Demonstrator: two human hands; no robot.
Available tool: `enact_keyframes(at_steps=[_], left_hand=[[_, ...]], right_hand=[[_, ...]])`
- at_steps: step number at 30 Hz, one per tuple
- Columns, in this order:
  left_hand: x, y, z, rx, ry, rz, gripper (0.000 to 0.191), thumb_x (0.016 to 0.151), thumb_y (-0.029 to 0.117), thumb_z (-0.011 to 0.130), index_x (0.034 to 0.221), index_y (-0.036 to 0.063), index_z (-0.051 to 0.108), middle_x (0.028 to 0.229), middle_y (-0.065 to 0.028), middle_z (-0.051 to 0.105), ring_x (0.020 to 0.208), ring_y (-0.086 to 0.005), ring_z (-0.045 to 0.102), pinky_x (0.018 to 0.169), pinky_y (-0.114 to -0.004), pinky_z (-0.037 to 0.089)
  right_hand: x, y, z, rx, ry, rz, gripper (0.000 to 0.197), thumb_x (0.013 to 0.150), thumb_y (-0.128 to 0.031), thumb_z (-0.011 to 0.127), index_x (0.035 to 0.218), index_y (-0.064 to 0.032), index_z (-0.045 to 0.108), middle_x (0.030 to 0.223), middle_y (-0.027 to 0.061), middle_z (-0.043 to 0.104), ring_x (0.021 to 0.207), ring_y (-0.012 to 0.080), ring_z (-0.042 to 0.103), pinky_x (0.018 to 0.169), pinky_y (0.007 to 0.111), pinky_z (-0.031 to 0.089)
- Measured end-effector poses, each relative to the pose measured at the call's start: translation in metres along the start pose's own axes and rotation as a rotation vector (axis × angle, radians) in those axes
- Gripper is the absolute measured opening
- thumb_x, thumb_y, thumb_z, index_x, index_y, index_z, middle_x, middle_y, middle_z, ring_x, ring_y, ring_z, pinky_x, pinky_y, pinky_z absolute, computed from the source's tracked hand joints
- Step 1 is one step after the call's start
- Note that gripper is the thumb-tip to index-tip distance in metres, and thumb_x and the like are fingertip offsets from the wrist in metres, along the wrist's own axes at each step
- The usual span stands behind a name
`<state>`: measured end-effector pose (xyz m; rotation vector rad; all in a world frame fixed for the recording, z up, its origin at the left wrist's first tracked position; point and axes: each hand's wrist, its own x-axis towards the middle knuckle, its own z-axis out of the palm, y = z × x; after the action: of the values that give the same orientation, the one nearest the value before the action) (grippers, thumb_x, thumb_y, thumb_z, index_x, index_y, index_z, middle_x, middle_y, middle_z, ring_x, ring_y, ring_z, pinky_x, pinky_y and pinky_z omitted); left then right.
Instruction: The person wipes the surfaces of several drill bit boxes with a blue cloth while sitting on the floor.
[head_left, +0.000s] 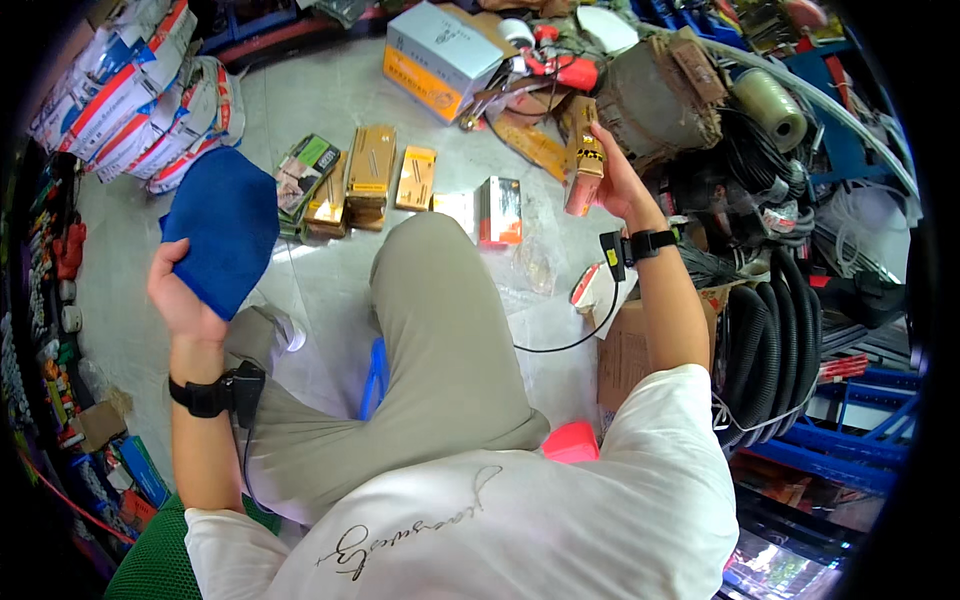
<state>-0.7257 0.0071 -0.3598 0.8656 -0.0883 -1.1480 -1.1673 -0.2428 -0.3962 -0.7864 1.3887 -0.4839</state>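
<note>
A folded blue cloth (223, 225) is gripped in my left hand (184, 292), held out over the floor on the left. On the right, my right hand (619, 176) holds a small cardboard box (585, 154) with yellow and pinkish parts and printing, tilted nearly upright. Between them on the floor stand stacked brown-and-yellow cardboard boxes (370, 169) and a single smaller yellow-brown box (416, 178). Green-and-black packages (307, 169) lean at the stack's left. Nearer my right hand is a white, red and black box (501, 211).
A large grey-and-orange carton (442, 60) sits ahead. White woven sacks (135, 97) are piled at left. Coiled black corrugated hose (772, 345), a brown carton (626, 349) and a wrapped roll (652, 101) crowd the right. A cable (570, 348) hangs from my right wristband.
</note>
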Motion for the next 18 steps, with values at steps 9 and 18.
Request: enact_keyframes(at_steps=[9, 18], left_hand=[[0.003, -0.008, 0.011, 0.001, -0.072, 0.011, 0.046, 0.072, 0.016, 0.044, 0.113, -0.0053, 0.047, 0.109, -0.0190, 0.055, 0.097, -0.0318, 0.056, 0.087, -0.040, 0.045], [-0.013, -0.025, 0.032, -0.093, -0.235, -0.080, 0.043, 0.072, 0.018, 0.042, 0.107, -0.0056, 0.050, 0.102, -0.0182, 0.058, 0.088, -0.0285, 0.059, 0.080, -0.037, 0.049]], right_hand=[[-0.134, -0.040, 0.102, 0.181, -0.451, -0.313, 0.068, 0.081, -0.059, 0.040, 0.120, -0.0035, 0.044, 0.097, 0.0180, 0.058, 0.081, 0.0274, 0.060, 0.067, 0.037, 0.051], [-0.185, -0.025, 0.212, 0.317, -1.008, -0.282, 0.074, 0.080, -0.060, 0.035, 0.127, -0.0029, 0.034, 0.109, 0.0226, 0.052, 0.090, 0.0331, 0.057, 0.080, 0.039, 0.047]])
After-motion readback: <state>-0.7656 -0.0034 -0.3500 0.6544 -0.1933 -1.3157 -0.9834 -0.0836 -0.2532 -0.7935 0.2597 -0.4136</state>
